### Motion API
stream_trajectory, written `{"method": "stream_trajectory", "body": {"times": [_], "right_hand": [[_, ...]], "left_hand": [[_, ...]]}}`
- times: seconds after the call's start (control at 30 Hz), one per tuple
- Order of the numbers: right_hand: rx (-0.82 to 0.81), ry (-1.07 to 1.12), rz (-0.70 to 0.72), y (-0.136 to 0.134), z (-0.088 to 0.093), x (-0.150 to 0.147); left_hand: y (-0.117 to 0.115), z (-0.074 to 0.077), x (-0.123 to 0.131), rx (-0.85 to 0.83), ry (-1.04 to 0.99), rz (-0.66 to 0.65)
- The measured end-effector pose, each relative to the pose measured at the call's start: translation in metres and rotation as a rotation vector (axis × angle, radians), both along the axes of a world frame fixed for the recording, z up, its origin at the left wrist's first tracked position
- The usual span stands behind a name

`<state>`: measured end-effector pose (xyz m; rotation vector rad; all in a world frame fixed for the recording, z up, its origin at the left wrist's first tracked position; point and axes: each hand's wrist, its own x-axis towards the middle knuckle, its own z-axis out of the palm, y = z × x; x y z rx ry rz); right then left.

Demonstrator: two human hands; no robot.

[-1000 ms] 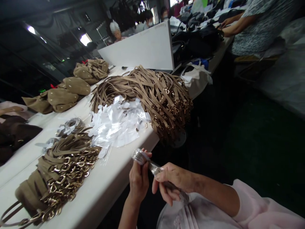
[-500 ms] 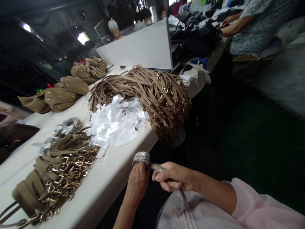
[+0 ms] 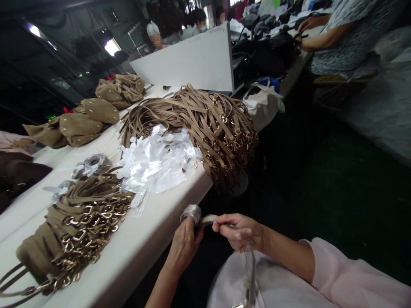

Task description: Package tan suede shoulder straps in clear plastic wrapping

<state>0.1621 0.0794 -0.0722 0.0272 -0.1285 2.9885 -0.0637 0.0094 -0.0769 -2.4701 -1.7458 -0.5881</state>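
Note:
My left hand [image 3: 186, 241] is closed around a coiled strap [image 3: 192, 211] in clear plastic, held just off the table's front edge. From the coil, a flat length of the same strap runs to my right hand [image 3: 239, 232], whose fingers pinch it. Below that hand, the plastic-covered strap hangs in front of the pale pink clothing, with a metal glint at its low end. On the table to the left lie brown straps with gold buckles [image 3: 86, 226]. Clear plastic sleeves [image 3: 157, 162] are heaped nearest to my hands.
A large bundle of brown straps with gold clips [image 3: 205, 124] overhangs the table edge. Plastic-wrapped coils [image 3: 95, 164] and brown bags [image 3: 86, 122] lie at the left on the white table [image 3: 154, 222]. A white panel [image 3: 189, 64] stands behind. A co-worker [image 3: 340, 38] handles black bags at upper right.
My right hand has moved slightly right and up along the strap, and the hanging length now reaches lower. The coil in my left hand has turned a little.

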Motion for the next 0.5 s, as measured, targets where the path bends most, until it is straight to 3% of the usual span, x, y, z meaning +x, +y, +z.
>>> {"method": "stream_trajectory", "body": {"times": [0.13, 0.23, 0.37, 0.5], "right_hand": [[-0.437, -0.061, -0.110, 0.005, 0.002, -0.004], [-0.541, -0.154, -0.151, 0.007, 0.004, -0.005], [-0.371, -0.181, -0.228, 0.007, -0.002, -0.001], [-0.042, -0.224, -0.260, 0.003, -0.008, 0.004]], "left_hand": [[0.000, -0.001, 0.012, -0.178, -0.094, -0.025], [-0.009, 0.003, 0.025, -0.421, -0.272, -0.042], [-0.026, 0.011, 0.041, -0.809, -0.726, -0.025], [-0.038, 0.022, 0.048, -1.017, -1.077, -0.019]]}}
